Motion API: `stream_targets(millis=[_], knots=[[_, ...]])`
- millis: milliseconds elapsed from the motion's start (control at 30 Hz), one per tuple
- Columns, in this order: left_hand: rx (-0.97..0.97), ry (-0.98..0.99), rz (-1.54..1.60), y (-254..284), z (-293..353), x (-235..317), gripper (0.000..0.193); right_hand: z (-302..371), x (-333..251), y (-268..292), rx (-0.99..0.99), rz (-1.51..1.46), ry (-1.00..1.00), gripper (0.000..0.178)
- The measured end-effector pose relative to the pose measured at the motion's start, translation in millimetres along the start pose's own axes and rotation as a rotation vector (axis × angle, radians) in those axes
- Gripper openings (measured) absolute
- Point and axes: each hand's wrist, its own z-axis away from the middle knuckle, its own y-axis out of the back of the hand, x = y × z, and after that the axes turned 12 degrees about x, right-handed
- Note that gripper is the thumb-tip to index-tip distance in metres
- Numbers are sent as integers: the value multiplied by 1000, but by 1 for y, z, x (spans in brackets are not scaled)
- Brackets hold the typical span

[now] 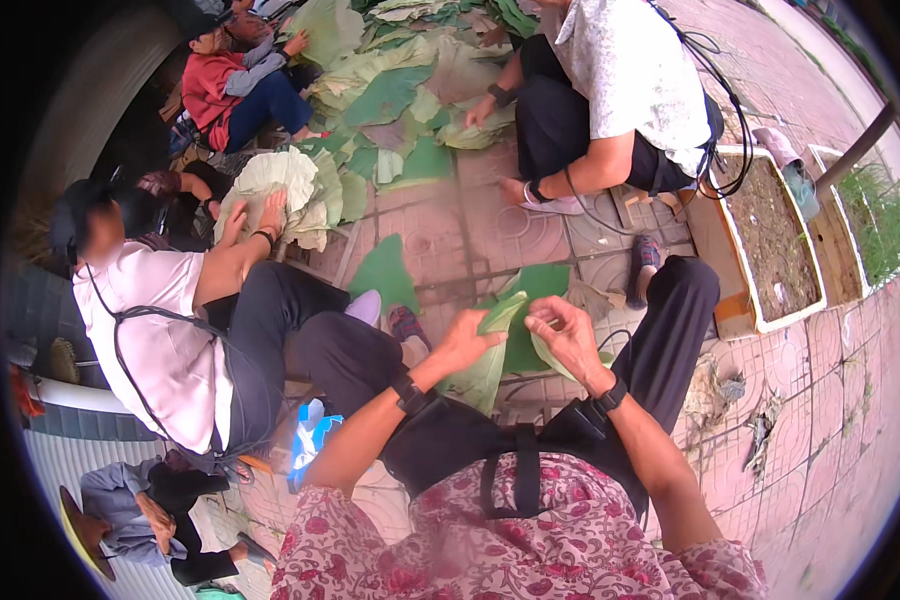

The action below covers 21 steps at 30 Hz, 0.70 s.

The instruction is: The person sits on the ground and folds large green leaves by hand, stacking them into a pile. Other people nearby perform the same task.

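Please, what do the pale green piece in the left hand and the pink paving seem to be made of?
The pale green piece in the left hand looks like thin, matt plant leaf, softly folded. The pink paving seems concrete or fired clay, dull, with moulded curves and joints; I cannot tell which.

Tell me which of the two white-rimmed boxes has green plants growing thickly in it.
The box farther from the person's right hand: green plants fill that far box, whereas the near box shows mostly brown soil.
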Motion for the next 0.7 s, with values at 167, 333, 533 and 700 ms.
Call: stream_targets(millis=[167,333,533,700], knots=[[-145,-21,56,8,-2,9,32,-10,-8,-3,31,-87,62,26],[-28,-137,39,-8,7,1,33,-5,0,-7,-34,-229,-113,9],[76,-115,-131,-2,12,-5,25,-7,5,-6,-128,-196,-178,17],[241,-227,-193,-8,26,10,25,-4,12,-9,-163,-102,-154,18]])
